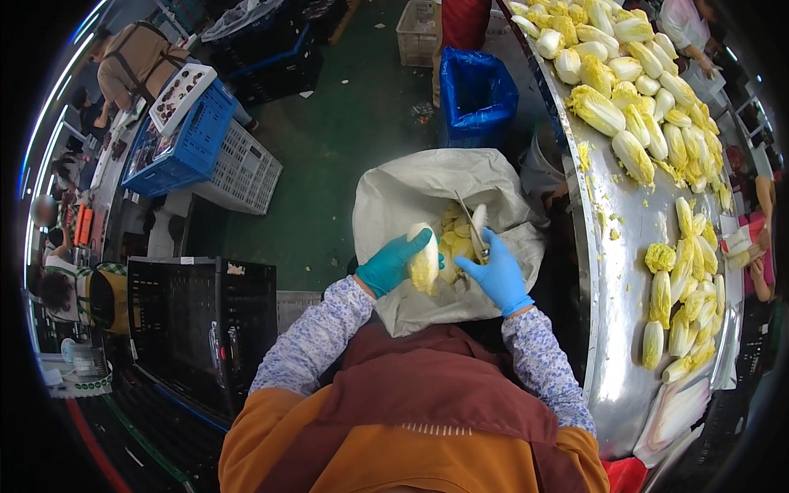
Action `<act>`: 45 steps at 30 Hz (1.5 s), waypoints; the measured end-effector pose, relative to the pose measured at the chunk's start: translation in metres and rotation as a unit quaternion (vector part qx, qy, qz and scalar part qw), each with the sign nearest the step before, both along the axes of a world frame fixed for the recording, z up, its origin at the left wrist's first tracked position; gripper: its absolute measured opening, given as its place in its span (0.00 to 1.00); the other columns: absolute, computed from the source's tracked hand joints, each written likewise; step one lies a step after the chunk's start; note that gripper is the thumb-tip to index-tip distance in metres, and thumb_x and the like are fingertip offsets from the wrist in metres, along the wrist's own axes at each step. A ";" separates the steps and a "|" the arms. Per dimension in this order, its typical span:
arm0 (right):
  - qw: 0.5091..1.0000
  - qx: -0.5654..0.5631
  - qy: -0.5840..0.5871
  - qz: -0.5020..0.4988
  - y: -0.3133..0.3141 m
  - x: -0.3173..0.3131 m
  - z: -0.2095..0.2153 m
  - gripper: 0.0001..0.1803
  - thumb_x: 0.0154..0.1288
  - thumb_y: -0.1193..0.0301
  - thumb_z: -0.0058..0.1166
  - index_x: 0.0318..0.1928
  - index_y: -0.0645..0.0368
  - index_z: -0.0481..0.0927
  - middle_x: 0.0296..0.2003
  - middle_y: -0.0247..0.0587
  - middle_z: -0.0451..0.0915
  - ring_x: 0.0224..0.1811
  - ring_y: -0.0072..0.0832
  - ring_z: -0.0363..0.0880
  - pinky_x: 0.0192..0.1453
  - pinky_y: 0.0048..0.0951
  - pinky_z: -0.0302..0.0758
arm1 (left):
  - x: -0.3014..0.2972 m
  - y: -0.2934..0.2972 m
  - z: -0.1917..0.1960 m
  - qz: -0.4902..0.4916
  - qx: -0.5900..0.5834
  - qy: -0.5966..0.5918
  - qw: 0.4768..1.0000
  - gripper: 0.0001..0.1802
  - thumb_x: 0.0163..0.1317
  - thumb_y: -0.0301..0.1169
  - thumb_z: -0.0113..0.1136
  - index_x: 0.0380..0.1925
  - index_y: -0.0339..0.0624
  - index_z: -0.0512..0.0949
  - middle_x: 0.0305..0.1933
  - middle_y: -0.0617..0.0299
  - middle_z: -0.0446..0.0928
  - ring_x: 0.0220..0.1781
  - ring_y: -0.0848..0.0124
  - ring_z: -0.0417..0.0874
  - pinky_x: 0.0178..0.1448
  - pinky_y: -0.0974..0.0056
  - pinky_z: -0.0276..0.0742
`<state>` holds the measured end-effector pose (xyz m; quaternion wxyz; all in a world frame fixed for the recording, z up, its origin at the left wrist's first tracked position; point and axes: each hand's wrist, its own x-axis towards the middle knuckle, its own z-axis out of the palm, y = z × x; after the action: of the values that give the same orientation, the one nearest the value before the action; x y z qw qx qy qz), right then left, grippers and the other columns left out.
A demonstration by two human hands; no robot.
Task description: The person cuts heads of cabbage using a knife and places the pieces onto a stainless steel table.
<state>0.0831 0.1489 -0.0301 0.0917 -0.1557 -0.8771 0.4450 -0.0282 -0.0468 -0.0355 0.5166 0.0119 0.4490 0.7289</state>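
My left hand [396, 264], in a teal glove, is closed around a small napa cabbage [423, 261], its pale base up and its yellow leaf end down. My right hand [498, 273], in a light blue glove, grips a knife [470, 220] with its narrow blade pointing up and away. A pale piece [480, 217], perhaps a cabbage leaf, shows beside the blade. Both hands are over a wide-mouthed white woven sack [386, 197]. Inside the sack lie loose yellow cabbage leaves [448, 245], partly hidden by my hands.
On my right runs a metal table [612, 329] with heaped napa cabbages [633, 156] and a smaller group nearer. Beyond the sack stands a blue-lined bin [477, 99]. Black crates [197, 320], a blue crate [193, 135] and a white crate [242, 168] stand left. Other people work on both sides.
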 end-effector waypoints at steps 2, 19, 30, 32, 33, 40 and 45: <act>1.000 -0.015 -0.017 0.002 -0.018 0.000 0.015 0.33 0.54 0.59 0.67 0.53 0.67 0.71 0.40 0.43 0.80 0.37 0.27 0.79 0.45 0.28 0.76 | 0.002 0.005 0.000 -0.018 0.021 0.015 1.000 0.29 0.66 0.49 0.54 0.56 0.36 0.68 0.50 0.56 0.75 0.51 0.68 0.79 0.53 0.63 0.77; 0.955 -0.284 -0.055 0.064 -0.006 0.011 0.025 0.22 0.54 0.66 0.61 0.47 0.63 0.72 0.33 0.37 0.77 0.30 0.20 0.76 0.33 0.25 0.75 | -0.005 -0.009 -0.001 -0.062 -0.146 0.423 0.892 0.33 0.56 0.36 0.68 0.58 0.33 0.67 0.52 0.57 0.75 0.54 0.71 0.75 0.59 0.64 0.71; 0.999 0.007 -0.016 -0.042 0.004 0.010 -0.001 0.15 0.58 0.66 0.59 0.38 0.62 0.72 0.35 0.52 0.77 0.35 0.46 0.79 0.40 0.40 0.75 | 0.011 0.008 0.011 -0.007 0.235 -0.069 0.969 0.36 0.65 0.53 0.51 0.60 0.32 0.64 0.43 0.56 0.76 0.44 0.63 0.80 0.52 0.54 0.77; 0.999 0.021 -0.005 -0.030 0.002 0.021 -0.003 0.13 0.60 0.68 0.56 0.38 0.63 0.71 0.33 0.52 0.77 0.34 0.46 0.79 0.39 0.39 0.75 | 0.010 0.015 0.007 0.030 0.156 -0.088 0.983 0.34 0.65 0.54 0.51 0.55 0.33 0.69 0.37 0.58 0.76 0.38 0.66 0.80 0.44 0.58 0.80; 1.000 0.019 0.011 -0.021 0.006 0.027 -0.012 0.12 0.61 0.68 0.56 0.39 0.63 0.71 0.33 0.50 0.77 0.32 0.43 0.79 0.37 0.37 0.75 | 0.007 0.022 0.005 0.047 0.166 -0.156 0.972 0.28 0.64 0.51 0.54 0.47 0.35 0.73 0.33 0.60 0.77 0.32 0.67 0.79 0.36 0.62 0.79; 0.897 -0.439 -0.055 -0.022 -0.003 0.037 0.057 0.10 0.69 0.68 0.50 0.45 0.61 0.74 0.28 0.34 0.75 0.22 0.15 0.71 0.25 0.19 0.69 | 0.011 0.053 -0.003 0.199 0.199 -0.375 0.883 0.18 0.60 0.40 0.62 0.43 0.39 0.75 0.36 0.57 0.79 0.40 0.64 0.80 0.42 0.61 0.79; 0.900 -0.425 -0.018 -0.099 0.002 0.050 0.070 0.10 0.68 0.68 0.52 0.43 0.61 0.76 0.23 0.33 0.74 0.16 0.16 0.67 0.20 0.19 0.64 | 0.027 0.040 0.029 0.083 0.087 0.006 0.993 0.18 0.59 0.38 0.63 0.44 0.38 0.75 0.39 0.58 0.79 0.39 0.68 0.82 0.42 0.63 0.81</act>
<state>0.1329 0.1506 0.0396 0.0444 -0.2740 -0.5862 0.7612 -0.0010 -0.0070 -0.0067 0.4484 0.0243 0.3864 0.8056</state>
